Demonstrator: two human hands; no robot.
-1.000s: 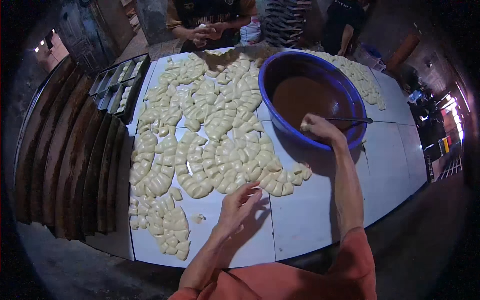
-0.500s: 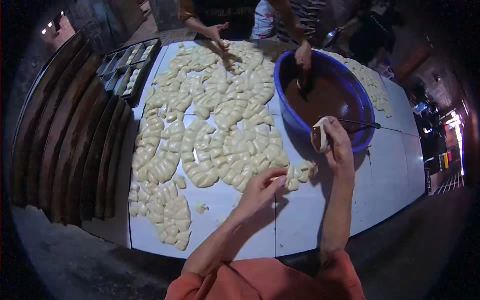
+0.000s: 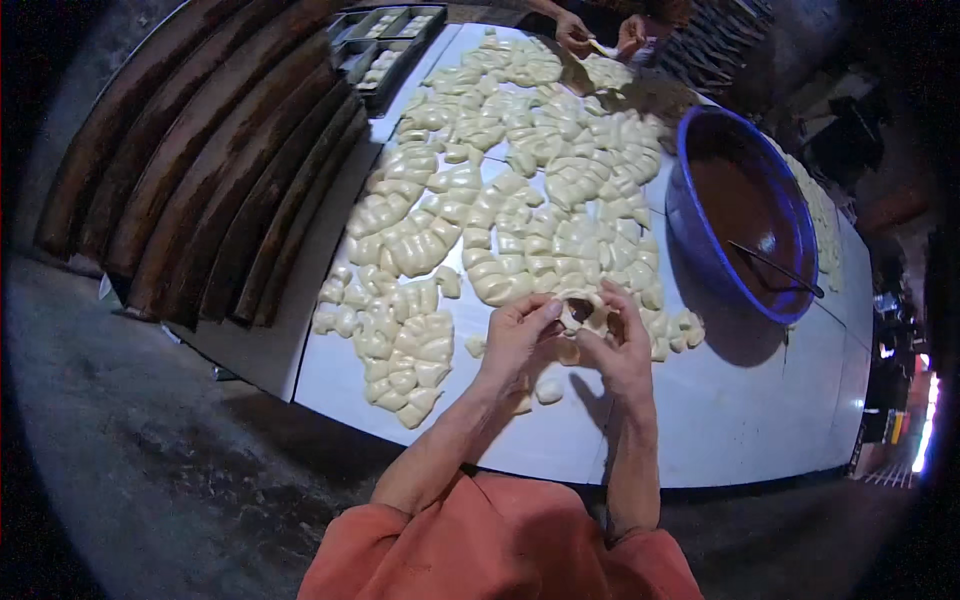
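Between both hands is a piece of pale dough [image 3: 572, 321] with dark brown filling in its middle. My left hand [image 3: 518, 340] pinches its left edge with thumb and fingers, and my right hand [image 3: 622, 352] grips the right edge. They are held just above the near part of the table. Many glossy dough pieces [image 3: 500, 262], pressed side by side, spread over the white table beyond my hands. A small loose lump of dough [image 3: 549, 390] lies right below them.
A blue basin [image 3: 690, 215] of brown filling stands to the right, a thin dark utensil [image 3: 775, 268] resting across it. Long dark boards [image 3: 190, 180] lean at the left. A sectioned tray [image 3: 385, 50] sits far left. Across the table, another person's hands [image 3: 600, 38] hold dough.
My right hand has come from beside the basin with the filled dough to meet my left hand, which now grips it too. The view has swung left. A co-worker's hand has left the basin.
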